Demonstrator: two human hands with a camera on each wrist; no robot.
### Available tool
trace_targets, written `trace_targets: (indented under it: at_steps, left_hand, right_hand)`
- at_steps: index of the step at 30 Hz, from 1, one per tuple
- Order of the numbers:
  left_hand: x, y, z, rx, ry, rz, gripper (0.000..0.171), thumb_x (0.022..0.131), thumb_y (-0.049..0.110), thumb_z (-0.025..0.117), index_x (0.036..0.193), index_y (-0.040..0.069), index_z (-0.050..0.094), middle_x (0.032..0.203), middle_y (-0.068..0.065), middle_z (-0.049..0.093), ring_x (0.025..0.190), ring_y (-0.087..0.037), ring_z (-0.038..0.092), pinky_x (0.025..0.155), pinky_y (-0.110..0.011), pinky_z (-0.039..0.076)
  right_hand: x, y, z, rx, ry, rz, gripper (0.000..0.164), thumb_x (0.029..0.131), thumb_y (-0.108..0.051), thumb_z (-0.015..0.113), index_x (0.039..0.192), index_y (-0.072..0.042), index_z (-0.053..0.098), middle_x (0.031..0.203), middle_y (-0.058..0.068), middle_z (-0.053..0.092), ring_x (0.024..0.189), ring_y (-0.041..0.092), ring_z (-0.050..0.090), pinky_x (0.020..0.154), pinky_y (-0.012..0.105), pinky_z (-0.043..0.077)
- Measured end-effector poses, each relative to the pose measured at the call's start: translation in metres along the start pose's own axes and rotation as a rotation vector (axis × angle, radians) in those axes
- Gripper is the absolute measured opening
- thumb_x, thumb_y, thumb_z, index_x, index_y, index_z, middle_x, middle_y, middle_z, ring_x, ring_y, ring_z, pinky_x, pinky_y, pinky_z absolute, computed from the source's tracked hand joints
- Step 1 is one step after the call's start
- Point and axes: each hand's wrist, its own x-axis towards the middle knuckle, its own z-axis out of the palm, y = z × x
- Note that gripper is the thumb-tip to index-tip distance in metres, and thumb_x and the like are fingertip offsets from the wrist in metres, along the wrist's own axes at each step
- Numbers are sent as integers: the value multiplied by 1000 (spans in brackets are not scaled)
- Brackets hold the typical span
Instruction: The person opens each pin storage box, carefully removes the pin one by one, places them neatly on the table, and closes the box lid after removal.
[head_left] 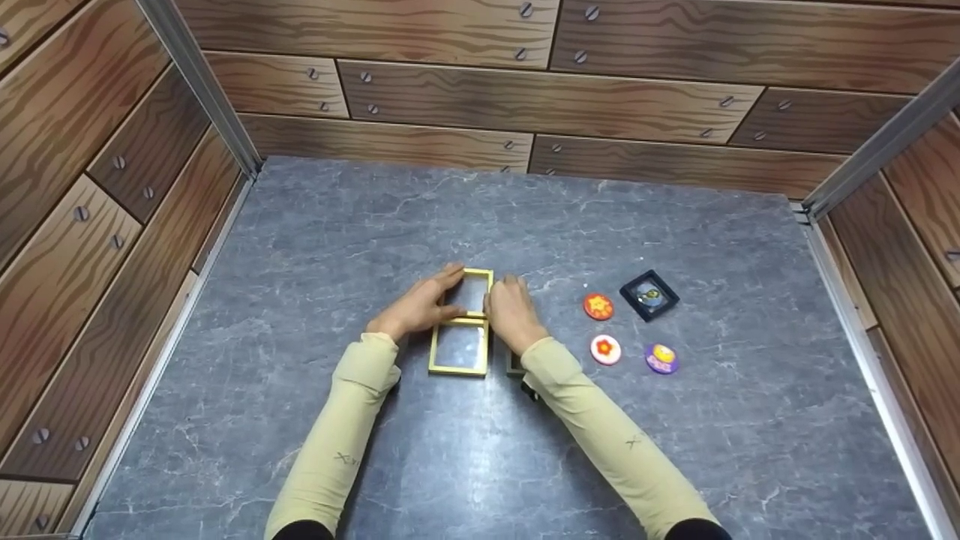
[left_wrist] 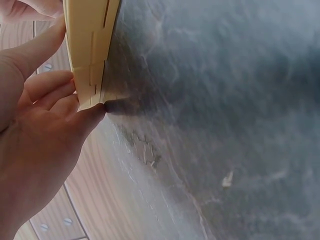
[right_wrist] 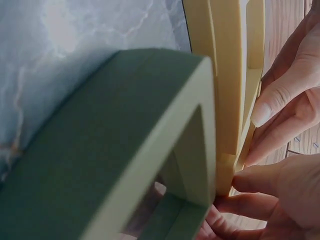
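Note:
A yellow display frame (head_left: 458,371) lies opened out, its two square halves end to end with clear panes. My left hand (head_left: 420,304) grips the far half from the left, fingers at its far corner and thumb near the middle joint; in the left wrist view, the fingertips (left_wrist: 97,112) press the yellow edge. From the right, my right hand (head_left: 515,311) pinches the far half's right edge with curled fingers. Beneath the right wrist sits a green frame (head_left: 514,365), mostly hidden in the head view, but large in the right wrist view, where its hollow side (right_wrist: 95,135) shows.
To the right lie an orange star badge (head_left: 598,306), a white flower badge (head_left: 605,349) and a purple badge (head_left: 662,358). Beyond them is a black frame (head_left: 649,295) with a round item inside. Wood-patterned walls (head_left: 442,90) border the grey marbled table (head_left: 360,225).

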Motion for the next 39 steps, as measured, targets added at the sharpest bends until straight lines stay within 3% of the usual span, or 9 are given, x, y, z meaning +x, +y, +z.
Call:
trace_targets:
  at_steps: [10,17,25,31,39]
  left_hand:
    - [1,-2,-1,2,12,4,77,100,21,72,163,-1,33,175,-17,27,165,-34,20,138,-49,17]
    - [1,-2,0,20,10,4,76,101,21,72,163,-2,33,175,-16,27,165,-35,22,137,-50,18]
    - [1,0,0,27,22,0,78,100,22,73,162,-3,33,174,-18,28,165,-34,22,137,-47,20]
    - [1,-1,1,36,31,4,77,101,20,71,163,-4,31,175,-19,26,165,-34,21,137,-48,19]
    - [0,-2,2,26,37,17,77,102,20,70,163,-3,30,175,-19,24,165,-35,20,138,-49,17]
  right_hand:
    - [2,3,-6,103,-57,57,23,103,-10,62,95,9,72,107,28,68,108,45,62,98,55,58]
    - [5,4,-9,142,-97,88,22,103,-12,64,90,4,73,103,26,71,106,43,65,95,53,60]
    - [7,6,-10,141,-34,29,27,100,-9,68,78,4,73,91,27,74,92,47,71,85,55,60]
    - [7,6,-7,124,-9,17,27,100,-10,68,78,4,73,90,27,73,93,48,69,87,56,59]
    - [8,5,-4,129,-37,61,29,104,-14,65,82,2,74,95,27,73,99,47,67,91,55,58]
